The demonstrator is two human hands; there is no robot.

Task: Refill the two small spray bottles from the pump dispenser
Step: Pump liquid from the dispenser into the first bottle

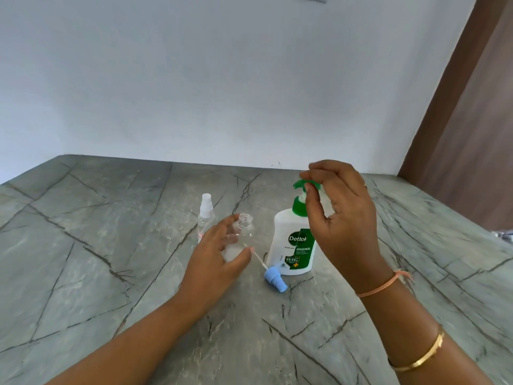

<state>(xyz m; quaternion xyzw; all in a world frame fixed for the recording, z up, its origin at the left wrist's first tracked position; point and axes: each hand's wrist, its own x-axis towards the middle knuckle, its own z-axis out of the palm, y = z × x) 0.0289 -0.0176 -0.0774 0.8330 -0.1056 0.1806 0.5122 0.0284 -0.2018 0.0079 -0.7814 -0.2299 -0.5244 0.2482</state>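
Surface: grey stone countertop [111,245] with dark veins, seen from the head camera.
Background: plain white wall [194,79]; brown panel [472,134] at the right edge.
Dispenser: white Dettol pump dispenser [287,232] stands upright at centre right, green label towards the camera.
Pump head: green pump head [298,185] sits at the top of the dispenser, spout pointing left.
Right hand: right hand [341,212] is raised over the dispenser, forefinger and thumb pinching the pump head, the other fingers loosely curled.
Open bottle: uncapped clear spray bottle [244,225] stands just left of the dispenser, neck open and level with the lower pump collar.
Left hand: left hand [219,257] grasps the uncapped clear spray bottle round its body, thumb in front.
Cap: blue spray cap [274,279] with its white dip tube lies on the countertop, in front of the dispenser.
Second bottle: capped clear spray bottle [206,215] with a white sprayer stands upright behind the left hand.
Wrist: pink thread band [380,284] and gold bangle [419,354] on the right forearm.
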